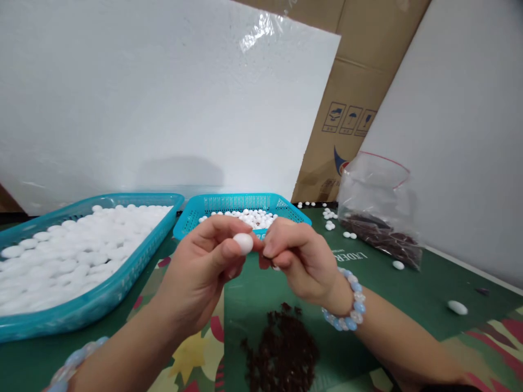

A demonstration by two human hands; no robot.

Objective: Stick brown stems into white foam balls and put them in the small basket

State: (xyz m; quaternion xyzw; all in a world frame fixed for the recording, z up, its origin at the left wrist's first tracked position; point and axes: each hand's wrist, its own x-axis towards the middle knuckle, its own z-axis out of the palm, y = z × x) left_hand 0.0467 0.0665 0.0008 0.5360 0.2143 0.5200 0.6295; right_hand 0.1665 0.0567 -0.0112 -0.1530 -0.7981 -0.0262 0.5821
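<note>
My left hand (202,267) pinches a white oval bead (244,243) between thumb and forefinger, held up over the table. My right hand (300,256) is right beside it, its fingertips pinched together and touching the bead's right end; whatever small thing it grips is hidden. Both wrists wear pale blue and white bead bracelets (350,305). Below the hands lies a heap of small dark brown pieces (284,348) on the green patterned mat (408,294).
A large teal basket (102,294) full of white beads stands at the left. A smaller teal basket (281,204) with some white beads is behind the hands. At the right, a clear zip bag (378,212) holds dark pieces. Loose white beads (457,307) scatter about. Cardboard and white boards stand behind.
</note>
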